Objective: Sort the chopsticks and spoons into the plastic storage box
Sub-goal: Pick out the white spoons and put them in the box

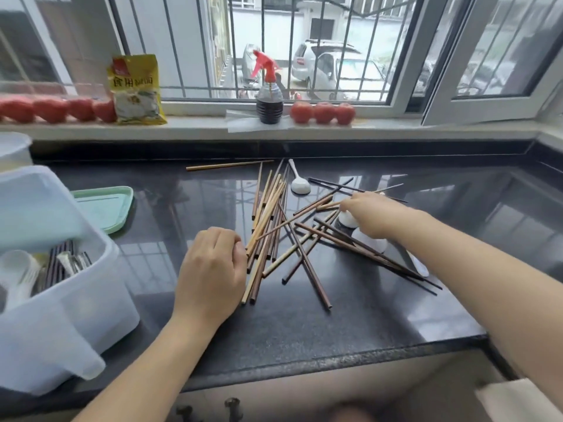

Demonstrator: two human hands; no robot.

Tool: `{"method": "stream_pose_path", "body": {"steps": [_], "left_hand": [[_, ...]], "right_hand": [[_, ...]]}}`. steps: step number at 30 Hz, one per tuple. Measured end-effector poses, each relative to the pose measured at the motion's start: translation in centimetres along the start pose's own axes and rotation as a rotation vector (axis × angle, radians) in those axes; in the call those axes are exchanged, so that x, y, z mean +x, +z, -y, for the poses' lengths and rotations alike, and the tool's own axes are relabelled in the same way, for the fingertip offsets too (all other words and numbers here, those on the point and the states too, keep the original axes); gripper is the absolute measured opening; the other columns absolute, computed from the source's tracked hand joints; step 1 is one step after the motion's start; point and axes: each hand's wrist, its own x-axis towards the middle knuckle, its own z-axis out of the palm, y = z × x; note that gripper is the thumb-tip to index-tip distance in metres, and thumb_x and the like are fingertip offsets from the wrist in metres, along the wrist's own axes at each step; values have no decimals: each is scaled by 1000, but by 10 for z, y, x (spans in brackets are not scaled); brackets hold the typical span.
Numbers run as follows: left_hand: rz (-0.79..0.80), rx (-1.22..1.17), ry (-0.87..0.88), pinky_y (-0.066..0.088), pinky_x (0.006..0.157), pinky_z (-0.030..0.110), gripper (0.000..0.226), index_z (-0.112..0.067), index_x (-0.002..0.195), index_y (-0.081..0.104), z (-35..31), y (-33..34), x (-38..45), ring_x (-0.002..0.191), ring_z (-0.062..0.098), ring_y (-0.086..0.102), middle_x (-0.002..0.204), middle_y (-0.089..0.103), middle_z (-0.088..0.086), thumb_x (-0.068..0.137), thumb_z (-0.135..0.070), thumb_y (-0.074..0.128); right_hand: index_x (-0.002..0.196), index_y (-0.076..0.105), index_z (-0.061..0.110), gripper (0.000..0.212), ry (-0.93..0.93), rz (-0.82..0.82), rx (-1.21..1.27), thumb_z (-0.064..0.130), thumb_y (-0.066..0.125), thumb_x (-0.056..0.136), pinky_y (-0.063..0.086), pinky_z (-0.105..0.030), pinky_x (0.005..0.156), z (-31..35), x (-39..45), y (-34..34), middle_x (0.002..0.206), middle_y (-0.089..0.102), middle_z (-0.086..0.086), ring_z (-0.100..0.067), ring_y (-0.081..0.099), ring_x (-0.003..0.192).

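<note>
Resting at lower centre of the frame, the left hand [213, 269] lay knuckles-up on the dark counter [365, 315], fingers curled against the near ends of a bundle of chopsticks [268, 226]; whether it actually gripped any could not be told. Right hand [374, 216], centre right, pinched one light chopstick [327, 206] at its fingertips, above two white spoons [370, 242]. Another white spoon [300, 184] lay apart, further up. Plastic storage box [70, 300], lower left, already held spoons and chopsticks.
</note>
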Motion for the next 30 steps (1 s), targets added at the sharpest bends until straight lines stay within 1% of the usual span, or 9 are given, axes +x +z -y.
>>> {"method": "stream_pose_path", "body": {"steps": [3,5,13,17,20,23,27,28,30], "left_hand": [[9,-2,15,45,71,36,18,-13,90,59,0,1,-1,82,19,49,89,56,0,98,-19,44],[10,-6,19,45,71,36,18,-13,90,59,0,1,-2,82,19,49,88,56,0,97,-20,44],[35,-13,2,49,69,40,13,-13,90,59,0,1,-1,82,20,51,88,57,0,95,-19,48],[33,-10,9,50,68,39,2,-12,93,61,-2,-2,-3,83,20,53,90,58,0,94,-11,59],[41,-15,-13,50,68,38,6,-10,95,62,-3,-2,-3,84,20,54,91,60,1,91,-7,64],[42,-15,-35,52,70,38,7,-9,98,63,-1,-1,-2,87,21,56,94,61,2,91,-8,64],[40,-63,-49,51,76,36,16,-10,108,61,-1,0,-1,95,19,57,101,62,2,98,-22,58],[41,-88,-63,51,79,34,22,-11,112,59,-2,-1,-2,98,18,56,105,61,2,100,-29,54],[26,-143,-73,47,86,31,36,-13,123,54,-5,-5,-2,107,16,54,116,58,1,103,-41,44]], "right_hand": [[125,52,17,41,-113,29,-149,-1,53,88,52,-40,88,0,5,-7,120,58,-6,-29,59,111],[126,51,19,44,-173,35,-213,-1,57,88,55,-42,86,-1,8,-8,119,59,-3,-27,61,107],[138,44,26,53,-184,105,-115,7,63,92,49,-37,90,-7,3,-14,130,56,0,-25,58,112],[140,38,28,60,-215,4,-68,13,69,91,51,-41,89,-14,-1,-8,129,52,2,-25,59,110],[138,33,31,57,-178,-156,47,17,66,94,53,-45,85,-19,-5,-1,133,50,2,-27,61,104],[137,42,24,47,-66,-405,422,20,64,96,50,-46,94,-15,-12,-11,136,52,1,-28,61,109],[127,50,18,36,13,-743,1179,22,67,96,55,-46,95,17,-33,-49,117,62,-4,-23,67,108],[130,49,14,38,25,-770,1442,22,66,97,57,-45,93,32,-41,-59,118,63,-8,-25,68,109],[138,44,9,45,-28,-669,1912,20,62,98,59,-43,90,67,-57,-70,118,62,-15,-30,69,110]]}}
